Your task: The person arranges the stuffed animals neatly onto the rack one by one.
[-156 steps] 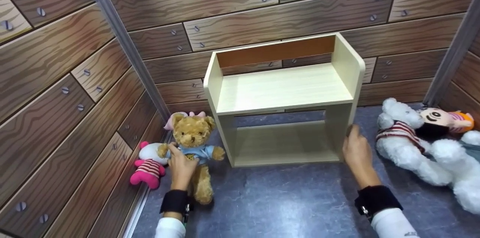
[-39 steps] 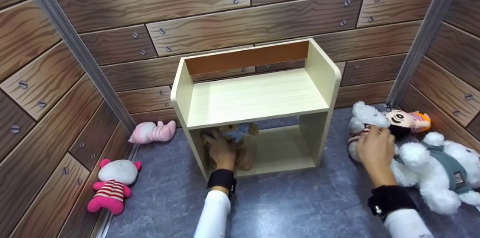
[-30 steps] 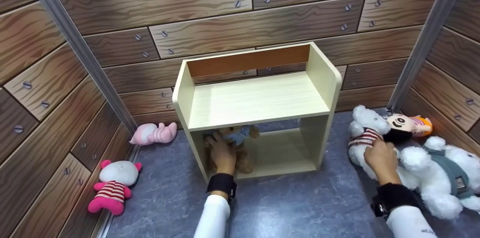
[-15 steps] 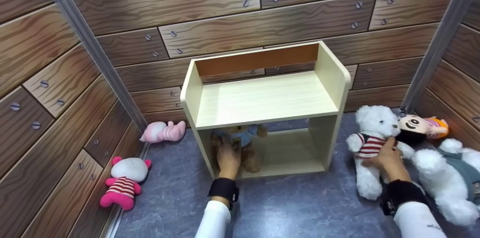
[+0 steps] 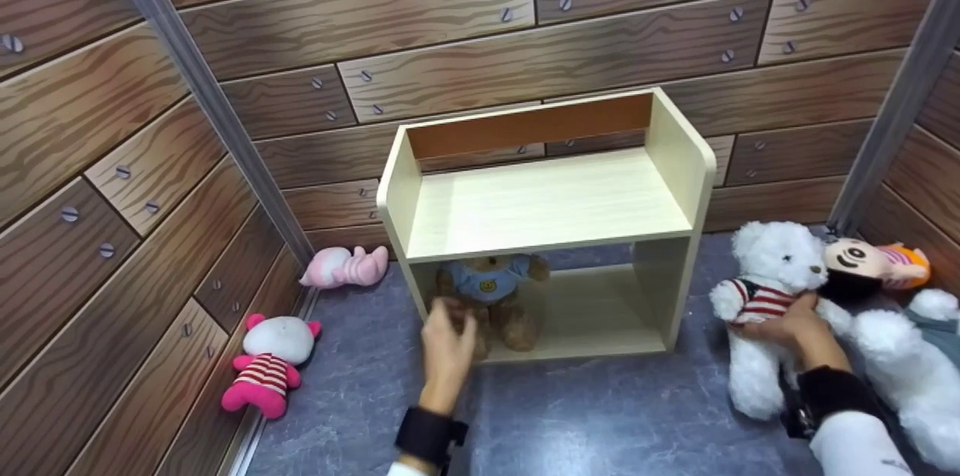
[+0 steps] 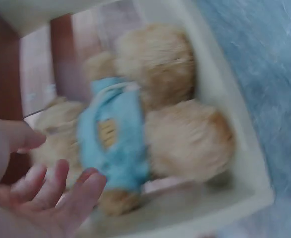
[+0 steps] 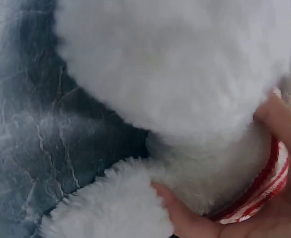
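Note:
A brown teddy bear (image 5: pixel 487 284) in a blue shirt sits in the lower left compartment of the pale wooden shelf (image 5: pixel 551 202); the upper board hides most of its head. Just in front of it is my left hand (image 5: pixel 448 341). In the left wrist view the fingers (image 6: pixel 81 198) are apart and loosely bent, holding nothing. At the right, my right hand (image 5: pixel 799 333) grips a white teddy bear (image 5: pixel 780 254) in a red-striped shirt round its body. The right wrist view shows thumb and fingers round the striped shirt (image 7: pixel 257 198), with white fur filling the foreground.
Left of the shelf lie a light pink plush (image 5: pixel 349 267) and a pink plush with a striped top (image 5: pixel 266 367), near the wall. Beyond the right hand are another white plush (image 5: pixel 900 378) and a black-haired doll (image 5: pixel 855 258). Wood-patterned walls (image 5: pixel 600 33) enclose the floor.
The brown teddy bear went from the floor into the shelf, and my left hand has let go and drawn back. My right hand has taken hold of the white teddy bear and raised it upright.

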Demonstrator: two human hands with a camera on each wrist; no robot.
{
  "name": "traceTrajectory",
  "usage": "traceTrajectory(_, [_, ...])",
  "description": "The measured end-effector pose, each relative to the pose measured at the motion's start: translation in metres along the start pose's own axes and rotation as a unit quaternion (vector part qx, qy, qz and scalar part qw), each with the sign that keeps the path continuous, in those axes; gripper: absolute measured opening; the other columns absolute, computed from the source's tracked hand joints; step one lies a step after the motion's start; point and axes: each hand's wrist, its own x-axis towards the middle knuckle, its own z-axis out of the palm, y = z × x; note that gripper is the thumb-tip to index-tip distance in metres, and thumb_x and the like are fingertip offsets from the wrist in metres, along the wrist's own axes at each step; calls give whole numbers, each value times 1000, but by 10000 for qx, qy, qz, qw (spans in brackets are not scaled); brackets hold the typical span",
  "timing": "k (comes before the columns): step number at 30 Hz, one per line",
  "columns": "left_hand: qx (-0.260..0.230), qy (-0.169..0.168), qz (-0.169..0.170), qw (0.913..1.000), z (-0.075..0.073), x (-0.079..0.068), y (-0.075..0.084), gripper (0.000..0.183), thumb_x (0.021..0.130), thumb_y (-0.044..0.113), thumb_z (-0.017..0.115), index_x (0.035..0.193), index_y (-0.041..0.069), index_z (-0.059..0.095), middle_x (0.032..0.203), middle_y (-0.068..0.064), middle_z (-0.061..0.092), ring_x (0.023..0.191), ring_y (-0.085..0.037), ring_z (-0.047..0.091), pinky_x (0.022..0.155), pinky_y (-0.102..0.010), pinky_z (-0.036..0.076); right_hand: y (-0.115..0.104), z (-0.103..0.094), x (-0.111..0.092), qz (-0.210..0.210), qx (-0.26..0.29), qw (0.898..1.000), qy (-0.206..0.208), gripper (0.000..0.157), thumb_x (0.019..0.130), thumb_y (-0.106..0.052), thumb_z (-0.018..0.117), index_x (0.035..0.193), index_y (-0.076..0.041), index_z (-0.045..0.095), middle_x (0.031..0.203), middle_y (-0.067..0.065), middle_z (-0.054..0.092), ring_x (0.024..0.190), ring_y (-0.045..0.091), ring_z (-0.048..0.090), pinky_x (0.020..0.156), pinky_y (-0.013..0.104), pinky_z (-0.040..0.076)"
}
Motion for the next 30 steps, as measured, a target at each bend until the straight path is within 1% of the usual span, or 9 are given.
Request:
traceTrajectory(3, [-15, 859, -312, 9958, -24, 7, 8, 31, 78, 2, 75, 101, 1, 54, 81, -9, 61, 72, -26, 61, 65, -41, 52, 4, 1, -2, -209, -3, 9997, 135, 143, 77, -50, 79, 137, 16, -33, 139, 60, 6, 131, 70, 18, 113, 66, 22])
traceTrajectory(4, [43, 1052, -442, 9935, -31, 12, 10, 36, 78, 3, 75, 106, 0, 53, 86, -12, 61, 76, -28, 61, 68, -43, 52, 5, 2, -2, -245, -24, 9995, 222, 142, 78, -49, 78, 138, 16, -32, 139, 60, 9, 131, 70, 20, 113, 65, 22])
traceTrajectory(6, [148, 1181, -630, 9909, -40, 25, 14, 44, 79, 7, 75, 115, -2, 52, 100, -19, 59, 88, -35, 61, 76, -48, 51, 6, 4, -2, -298, -153, 9982, 504, 139, 77, -48, 79, 141, 18, -25, 135, 61, 19, 127, 70, 26, 111, 65, 26])
traceTrajectory(9, [170, 917, -589, 9939, -44, 44, 14, 46, 86, 7, 70, 125, -8, 51, 115, -27, 57, 105, -44, 58, 89, -54, 48, 9, 6, -3, -344, -223, 9945, 965, 133, 77, -43, 80, 145, 18, -16, 132, 59, 27, 125, 69, 31, 108, 65, 30])
traceTrajectory(11, [62, 649, -478, 9967, -42, 51, 11, 39, 90, 3, 63, 125, -12, 53, 114, -30, 59, 107, -47, 58, 92, -55, 47, 12, 7, -6, -347, -202, 9916, 1228, 129, 77, -41, 81, 146, 17, -11, 131, 57, 31, 123, 68, 33, 107, 65, 32])
traceTrajectory(14, [-67, 461, -416, 9980, -38, 52, 6, 29, 92, -3, 56, 119, -15, 54, 105, -33, 64, 101, -51, 62, 87, -57, 49, 15, 10, -16, -287, -240, 9881, 1491, 124, 76, -41, 81, 148, 15, -4, 130, 55, 34, 121, 68, 35, 105, 65, 34])
traceTrajectory(18, [-126, 563, -450, 9973, -35, 44, 2, 21, 93, -7, 53, 113, -14, 54, 96, -33, 66, 91, -52, 65, 77, -58, 51, 19, 16, -40, -291, -305, 9817, 1856, 123, 74, -44, 82, 148, 13, 3, 128, 55, 36, 118, 69, 37, 101, 67, 35])
traceTrajectory(24, [-126, 686, -304, 9971, -34, 40, 0, 18, 92, -9, 54, 109, -13, 54, 91, -32, 65, 87, -52, 65, 73, -58, 52, 9, 33, -85, -969, -364, 9622, 2518, 110, 71, -37, 84, 142, 14, 18, 116, 52, 47, 106, 69, 46, 87, 68, 39])
traceTrajectory(30, [-143, 532, -333, 9979, -35, 48, 4, 16, 94, -6, 55, 109, -11, 55, 92, -31, 66, 87, -51, 66, 73, -58, 52, -15, 63, -121, -1734, -103, 9412, 2899, 90, 65, -22, 85, 129, 16, 35, 106, 49, 54, 100, 68, 50, 84, 69, 39])
